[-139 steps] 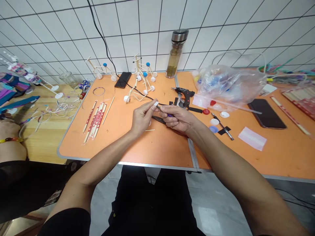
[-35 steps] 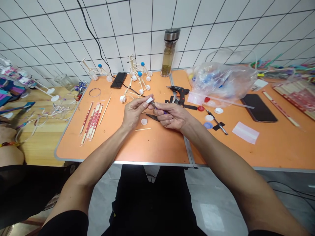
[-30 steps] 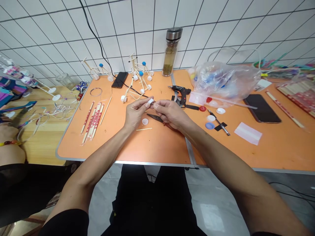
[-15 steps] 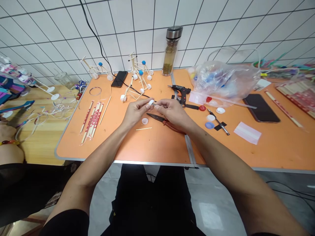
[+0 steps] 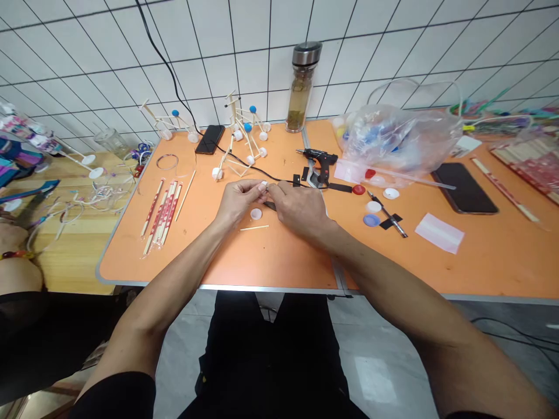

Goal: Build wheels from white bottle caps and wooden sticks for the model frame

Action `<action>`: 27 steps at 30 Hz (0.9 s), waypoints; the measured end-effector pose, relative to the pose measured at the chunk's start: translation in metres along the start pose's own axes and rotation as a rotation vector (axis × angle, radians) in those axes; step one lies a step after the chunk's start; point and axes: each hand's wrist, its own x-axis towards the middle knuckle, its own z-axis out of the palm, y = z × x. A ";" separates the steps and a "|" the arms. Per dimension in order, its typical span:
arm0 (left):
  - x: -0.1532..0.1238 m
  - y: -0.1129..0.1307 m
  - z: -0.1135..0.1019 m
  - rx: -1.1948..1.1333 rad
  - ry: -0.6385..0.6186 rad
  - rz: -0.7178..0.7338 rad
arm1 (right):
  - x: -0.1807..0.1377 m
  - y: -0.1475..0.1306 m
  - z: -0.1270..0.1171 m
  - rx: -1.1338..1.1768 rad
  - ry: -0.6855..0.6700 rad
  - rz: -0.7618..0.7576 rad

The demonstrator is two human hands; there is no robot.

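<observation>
My left hand [image 5: 239,201] pinches a small white bottle cap [image 5: 264,184] above the orange table. My right hand [image 5: 299,208] is closed against it, its fingertips meeting those of the left; a slim greyish thing in that grip is mostly covered, and I cannot make out its kind. Below my right hand only the dark tip of the pliers [image 5: 269,205] shows. Just beneath the hands lie a whitish cap [image 5: 256,214] and a short thin stick [image 5: 254,227]. Behind them stand little frames of sticks [image 5: 239,145] with white and blue caps.
A glue gun [image 5: 321,160] lies behind my right hand, its cable crossing the table. Rightward are a pen [image 5: 388,215], loose caps, a plastic bag [image 5: 397,137] and a phone [image 5: 463,187]. Wrapped chopsticks [image 5: 163,215] lie left; a tea bottle [image 5: 302,87] stands behind. Another person's arm [image 5: 17,256] is far left.
My right hand has turned over the pliers, covering most of them, and its fingers have closed in on the cap. The left hand still holds the cap, slightly lower.
</observation>
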 end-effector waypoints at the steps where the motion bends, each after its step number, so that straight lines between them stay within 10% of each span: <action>1: -0.001 0.000 0.000 0.003 0.004 0.014 | 0.001 0.000 -0.002 0.066 0.014 0.030; 5: -0.001 0.000 0.001 0.036 -0.016 0.088 | 0.006 0.007 -0.010 0.647 0.022 0.159; 13: 0.002 0.007 0.000 0.043 -0.080 0.188 | 0.013 0.026 -0.017 1.613 -0.405 0.451; 19: 0.002 0.018 -0.009 -0.039 0.148 0.086 | 0.010 0.022 -0.014 1.102 -0.225 0.326; 27: -0.033 0.056 -0.032 -0.290 0.130 -0.136 | 0.004 0.010 0.005 0.350 -0.129 -0.096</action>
